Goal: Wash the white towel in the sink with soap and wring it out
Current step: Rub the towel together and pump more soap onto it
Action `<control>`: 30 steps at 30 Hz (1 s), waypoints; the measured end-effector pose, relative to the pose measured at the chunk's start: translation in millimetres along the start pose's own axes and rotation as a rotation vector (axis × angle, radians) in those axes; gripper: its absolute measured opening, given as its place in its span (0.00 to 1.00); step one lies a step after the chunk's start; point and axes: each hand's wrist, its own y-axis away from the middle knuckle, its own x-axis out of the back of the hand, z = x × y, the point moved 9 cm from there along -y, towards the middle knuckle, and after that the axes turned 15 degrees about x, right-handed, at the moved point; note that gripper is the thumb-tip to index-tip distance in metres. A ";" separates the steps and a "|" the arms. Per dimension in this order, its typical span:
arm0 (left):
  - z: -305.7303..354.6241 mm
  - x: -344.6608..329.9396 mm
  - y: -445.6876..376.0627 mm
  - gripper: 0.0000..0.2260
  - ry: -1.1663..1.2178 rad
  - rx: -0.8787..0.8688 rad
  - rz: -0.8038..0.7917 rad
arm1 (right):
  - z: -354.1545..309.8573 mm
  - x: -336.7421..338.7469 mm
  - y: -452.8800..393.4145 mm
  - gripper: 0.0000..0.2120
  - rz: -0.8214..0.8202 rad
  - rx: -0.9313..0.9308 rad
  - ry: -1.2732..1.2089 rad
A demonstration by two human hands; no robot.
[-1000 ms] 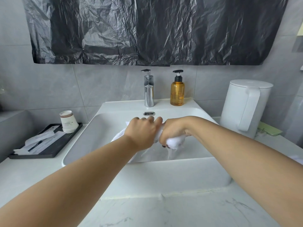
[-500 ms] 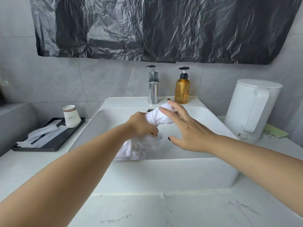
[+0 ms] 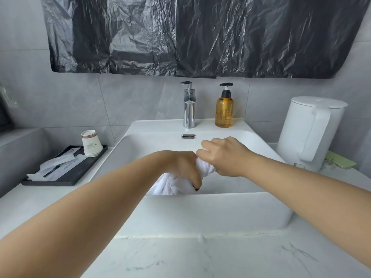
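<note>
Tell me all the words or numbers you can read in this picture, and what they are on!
No text here can be read.
paper cup: a faint printed mark, too blurred to read.
soap bottle: a label patch, with no letters that can be made out.
paper packets on the black tray: dark marks, too small to read.

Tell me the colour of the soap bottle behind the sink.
Amber bottle with a black pump top, seen in the head view.
</note>
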 end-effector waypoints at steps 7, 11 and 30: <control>0.7 -5.3 2.7 0.20 -0.109 0.035 0.121 | 2.0 -30.9 -0.1 0.12 -0.528 -0.210 -0.307; 0.0 -8.3 0.8 0.20 -0.167 0.047 0.173 | 1.4 -41.0 4.2 0.07 -0.630 -0.294 -0.448; -22.9 37.3 12.7 0.15 0.286 0.005 0.527 | 37.0 -41.4 16.2 0.34 -0.193 -0.711 -1.090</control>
